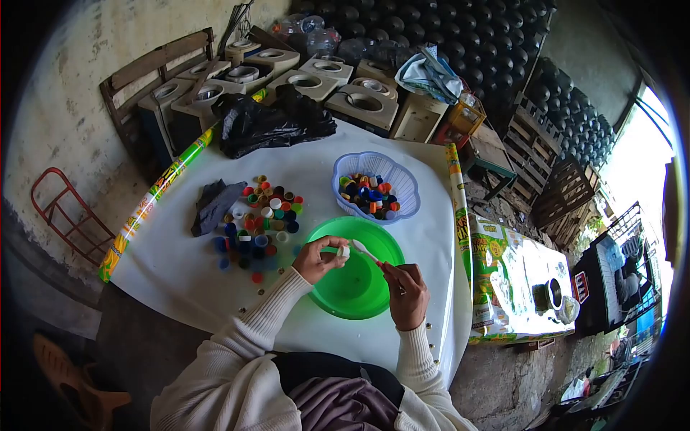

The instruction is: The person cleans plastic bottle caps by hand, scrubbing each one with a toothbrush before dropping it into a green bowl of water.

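Observation:
My left hand (316, 258) pinches a small white bottle cap (343, 251) over the green plastic bowl (374, 237). My right hand (406, 291) grips a toothbrush (365, 251) whose white head touches the cap. Both hands hover above the bowl, which sits on the white table sheet (180, 273). A heap of coloured bottle caps (259, 219) lies to the left of the bowl. Behind the bowl stands a pale blue perforated basket (402, 179) holding more caps.
A dark grey cloth (214, 203) lies left of the cap heap. A black plastic bag (269, 122) sits at the table's far edge, with beige machine housings (309, 82) behind it. A printed sheet (503, 273) covers the surface to the right. A red metal frame (65, 215) leans by the wall.

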### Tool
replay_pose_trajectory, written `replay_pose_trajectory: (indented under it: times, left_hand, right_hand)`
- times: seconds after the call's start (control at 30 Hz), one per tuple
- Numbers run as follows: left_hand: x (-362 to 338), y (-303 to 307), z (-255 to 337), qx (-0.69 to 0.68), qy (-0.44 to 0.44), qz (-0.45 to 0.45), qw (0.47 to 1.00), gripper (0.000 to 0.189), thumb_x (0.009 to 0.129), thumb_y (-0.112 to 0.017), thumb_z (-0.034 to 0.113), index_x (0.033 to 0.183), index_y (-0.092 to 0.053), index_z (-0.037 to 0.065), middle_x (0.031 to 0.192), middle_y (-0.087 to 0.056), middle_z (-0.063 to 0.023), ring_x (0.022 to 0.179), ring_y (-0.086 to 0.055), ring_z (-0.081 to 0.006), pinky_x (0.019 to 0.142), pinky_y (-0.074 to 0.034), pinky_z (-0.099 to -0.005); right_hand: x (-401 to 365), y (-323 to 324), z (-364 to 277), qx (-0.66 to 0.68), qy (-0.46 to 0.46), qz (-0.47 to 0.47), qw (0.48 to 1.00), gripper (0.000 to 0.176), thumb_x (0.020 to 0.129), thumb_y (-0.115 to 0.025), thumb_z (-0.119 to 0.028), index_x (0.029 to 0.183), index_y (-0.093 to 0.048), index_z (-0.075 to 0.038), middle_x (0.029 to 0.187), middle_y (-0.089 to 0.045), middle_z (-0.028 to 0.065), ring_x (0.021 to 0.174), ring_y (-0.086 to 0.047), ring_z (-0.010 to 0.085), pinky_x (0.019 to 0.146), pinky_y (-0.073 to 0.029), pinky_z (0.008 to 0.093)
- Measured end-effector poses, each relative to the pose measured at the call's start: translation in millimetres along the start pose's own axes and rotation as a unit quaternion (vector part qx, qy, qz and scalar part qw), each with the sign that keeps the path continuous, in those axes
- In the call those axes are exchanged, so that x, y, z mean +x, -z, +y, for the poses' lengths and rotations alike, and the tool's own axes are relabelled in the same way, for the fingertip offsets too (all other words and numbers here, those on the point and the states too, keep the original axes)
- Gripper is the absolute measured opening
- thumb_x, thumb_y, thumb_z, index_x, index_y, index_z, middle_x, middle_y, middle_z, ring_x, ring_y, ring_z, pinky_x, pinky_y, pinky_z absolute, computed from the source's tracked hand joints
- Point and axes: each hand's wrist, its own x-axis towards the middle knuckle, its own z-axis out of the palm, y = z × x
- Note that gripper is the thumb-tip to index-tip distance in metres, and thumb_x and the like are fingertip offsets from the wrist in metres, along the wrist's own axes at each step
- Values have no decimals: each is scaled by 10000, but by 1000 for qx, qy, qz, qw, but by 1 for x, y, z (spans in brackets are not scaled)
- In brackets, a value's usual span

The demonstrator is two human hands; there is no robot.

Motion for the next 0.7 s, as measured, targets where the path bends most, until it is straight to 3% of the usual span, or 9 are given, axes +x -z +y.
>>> replay_pose_trajectory:
  times: [0.07,0.17,0.3,0.37,0.47,0.6,0.7]
  left_hand:
    - [-1,0,3,70,-5,0,998,321,873,-732,2,1181,-645,24,1195,-685,-81,1029,-711,-180,858,-591,-304]
    - [0,2,1,117,-24,-4,993,310,876,-735,6,1168,-632,12,1188,-669,-79,1043,-693,-178,882,-586,-301]
    - [-2,2,4,208,-58,35,976,336,843,-749,-7,1161,-650,38,1194,-677,-79,1024,-708,-195,852,-600,-306]
    - [-4,-4,6,181,-79,79,977,330,835,-754,-10,1146,-659,46,1168,-685,-78,1002,-708,-189,858,-594,-305]
    - [-4,-5,8,211,-99,97,968,330,827,-762,-11,1136,-666,54,1143,-692,-74,977,-710,-176,854,-588,-299]
    - [-3,1,8,233,-65,48,969,333,825,-773,-4,1136,-666,48,1115,-695,-70,960,-719,-162,826,-589,-286]
    - [-5,1,6,193,-61,57,978,337,825,-776,-1,1139,-667,51,1086,-702,-65,947,-725,-155,833,-591,-290]
  right_hand:
    - [-2,0,1,-11,-10,-61,998,160,875,-753,-145,1034,-769,-137,896,-680,44,739,-686,239,613,-516,359]
    - [-1,2,-2,-51,-2,3,999,156,866,-757,-134,1021,-771,-142,890,-678,40,735,-685,242,609,-514,361]
    - [-1,-1,-2,-51,-7,-30,998,145,862,-751,-147,1004,-779,-148,879,-670,33,776,-681,233,627,-522,370]
    - [1,-11,10,-89,-7,-47,995,148,858,-747,-159,1002,-784,-158,867,-663,27,794,-673,227,645,-530,370]
    - [6,-21,20,-144,47,-52,987,153,857,-735,-179,1000,-789,-178,855,-657,16,803,-657,216,671,-541,366]
    - [4,-31,31,-170,71,-178,967,134,861,-726,-157,975,-795,-163,866,-665,13,786,-659,212,661,-546,361]
    - [11,-17,14,-106,44,-65,991,139,870,-725,-153,997,-782,-146,888,-676,22,778,-677,218,631,-546,371]
